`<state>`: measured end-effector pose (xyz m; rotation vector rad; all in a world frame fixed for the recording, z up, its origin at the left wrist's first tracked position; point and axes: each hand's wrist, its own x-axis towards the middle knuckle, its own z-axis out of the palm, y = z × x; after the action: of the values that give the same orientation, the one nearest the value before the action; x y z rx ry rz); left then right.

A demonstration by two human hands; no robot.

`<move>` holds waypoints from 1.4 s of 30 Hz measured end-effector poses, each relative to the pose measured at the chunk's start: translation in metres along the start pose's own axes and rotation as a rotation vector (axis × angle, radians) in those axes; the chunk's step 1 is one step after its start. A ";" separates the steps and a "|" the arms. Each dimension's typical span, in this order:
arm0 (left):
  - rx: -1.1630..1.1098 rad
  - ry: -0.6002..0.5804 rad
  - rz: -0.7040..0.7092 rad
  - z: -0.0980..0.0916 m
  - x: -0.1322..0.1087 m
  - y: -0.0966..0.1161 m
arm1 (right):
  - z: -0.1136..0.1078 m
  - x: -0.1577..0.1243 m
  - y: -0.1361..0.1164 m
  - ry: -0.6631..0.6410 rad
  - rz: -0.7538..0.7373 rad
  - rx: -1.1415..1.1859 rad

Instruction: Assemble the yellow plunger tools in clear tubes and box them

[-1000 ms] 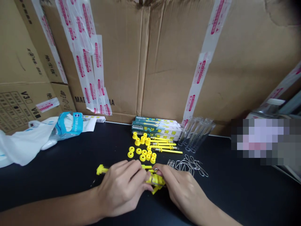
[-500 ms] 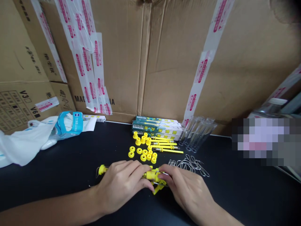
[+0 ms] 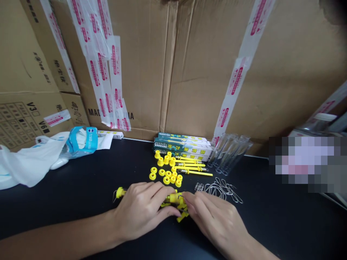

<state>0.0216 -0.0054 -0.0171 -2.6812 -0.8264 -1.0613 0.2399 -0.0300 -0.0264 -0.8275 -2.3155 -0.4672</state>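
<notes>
The left hand [image 3: 141, 211] and the right hand [image 3: 214, 218] came together low on the black tabletop [image 3: 67, 206], close to the person. Between them lay a yellow plastic rod assembly [image 3: 175, 198], running sideways, with a flared yellow cap [image 3: 120, 192] sticking out past the left hand and a thin wire loop at that end. The left fingers were curled over the rod and pressed together around it, while the right fingertips pinched the thick yellow middle from the other side. Small yellow plastic pieces [image 3: 182, 215] jutted out below the grip, just beside the right fingers.

Just beyond the hands sat a loose cluster of round yellow plastic collars [image 3: 166, 177]. Next to them lay slim yellow rods with metal-banded ends [image 3: 192, 169], side by side. To the right were bent silver wire clips [image 3: 222, 191] and a small bundle of wire [image 3: 198, 186]. Farther back, white-and-green printed cardboard boxes [image 3: 182, 145] lay stacked beside clear plastic tubes [image 3: 230, 153]. On the left lay a crumpled white plastic bag [image 3: 29, 162] and a blue-and-white packet [image 3: 81, 142]. Large brown cardboard cartons [image 3: 141, 72], strapped with red-printed white tape [image 3: 244, 61], stood behind everything.
</notes>
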 end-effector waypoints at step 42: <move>0.091 -0.035 0.066 -0.003 0.003 0.003 | 0.013 -0.007 -0.005 0.100 0.606 0.987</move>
<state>0.0232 -0.0076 -0.0121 -2.6390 -0.7672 -0.9419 0.2356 -0.0305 -0.0412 -0.8683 -1.7214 0.8130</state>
